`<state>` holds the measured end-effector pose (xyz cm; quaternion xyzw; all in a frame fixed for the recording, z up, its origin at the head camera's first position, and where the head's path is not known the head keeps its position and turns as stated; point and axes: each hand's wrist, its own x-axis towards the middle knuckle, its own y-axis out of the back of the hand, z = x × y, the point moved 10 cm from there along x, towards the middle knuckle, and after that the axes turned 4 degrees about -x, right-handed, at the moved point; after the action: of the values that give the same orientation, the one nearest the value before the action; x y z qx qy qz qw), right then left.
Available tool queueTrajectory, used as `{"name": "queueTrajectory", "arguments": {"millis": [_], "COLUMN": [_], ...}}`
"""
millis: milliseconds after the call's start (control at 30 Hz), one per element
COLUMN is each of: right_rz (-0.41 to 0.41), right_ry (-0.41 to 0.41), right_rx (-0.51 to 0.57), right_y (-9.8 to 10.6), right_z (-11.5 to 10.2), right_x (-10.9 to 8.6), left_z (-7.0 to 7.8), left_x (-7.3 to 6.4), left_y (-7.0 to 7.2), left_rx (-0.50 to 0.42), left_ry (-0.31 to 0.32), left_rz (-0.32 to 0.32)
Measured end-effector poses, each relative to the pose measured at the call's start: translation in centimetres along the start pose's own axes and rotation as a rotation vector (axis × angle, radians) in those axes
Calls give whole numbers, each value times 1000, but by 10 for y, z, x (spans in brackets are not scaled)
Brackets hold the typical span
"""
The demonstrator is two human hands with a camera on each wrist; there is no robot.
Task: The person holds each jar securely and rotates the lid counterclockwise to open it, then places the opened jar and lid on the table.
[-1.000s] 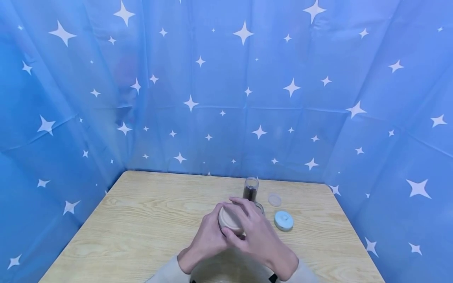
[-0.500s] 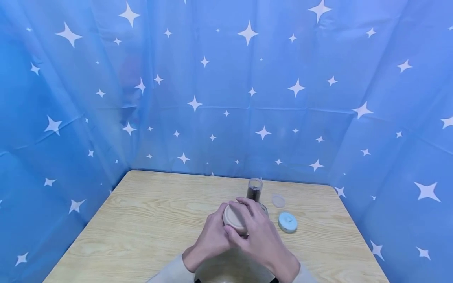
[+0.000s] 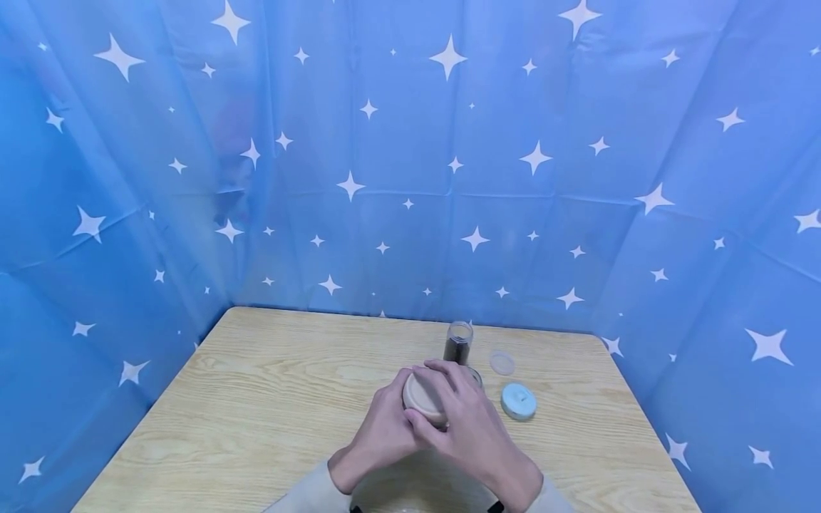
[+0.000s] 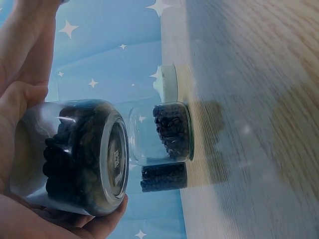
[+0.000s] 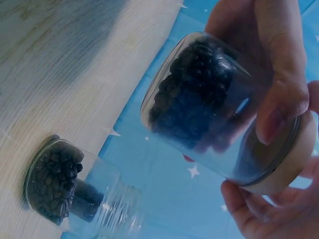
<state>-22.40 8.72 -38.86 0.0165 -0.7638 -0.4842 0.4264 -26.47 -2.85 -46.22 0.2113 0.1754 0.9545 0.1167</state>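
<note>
Both hands hold a glass jar partly filled with dark beans (image 5: 192, 94), raised above the table and tilted in the right wrist view. Its beige lid (image 3: 422, 395) is on the mouth. My left hand (image 3: 383, 427) wraps round the jar's glass body; in the left wrist view its fingers (image 4: 102, 226) curl beneath the jar. My right hand (image 3: 471, 420) grips the lid from above, fingers over the far rim and thumb at the near rim. In the right wrist view the right fingertips (image 5: 234, 199) touch the lid's edge.
Behind the hands a lidless glass jar of dark beans (image 5: 55, 179) stands beside a narrower jar with dark contents (image 3: 457, 344). Right of them lie a clear disc (image 3: 502, 363) and a light-blue lid (image 3: 518, 401) on the wooden table (image 3: 276, 399). A starry blue curtain (image 3: 410, 142) encloses it.
The head view has shifted slightly. Both hands keep the same grip on the jar and its lid, with hardly any visible movement.
</note>
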Motion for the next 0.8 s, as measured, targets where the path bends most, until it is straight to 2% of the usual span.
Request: {"name": "queueTrajectory", "arguments": {"millis": [233,500,667,800], "right_rz": [5,12,-20,-40], "right_ry": [0,28,71,138], "right_rx": [8,47,116,164], "right_y": [1,4,4,5], "right_z": [1,2,3,2], "right_x": [-2,-4,-3,-2], "left_z": [2,4,7,7], "left_x": [-1,-2,-3,-4], "left_y": [0,-2,-1,-3], "left_rx": [16,-7,-4,-2], "left_ry": [-19,-13,-18,-18], "left_rz": [10,0,-5,-16]}}
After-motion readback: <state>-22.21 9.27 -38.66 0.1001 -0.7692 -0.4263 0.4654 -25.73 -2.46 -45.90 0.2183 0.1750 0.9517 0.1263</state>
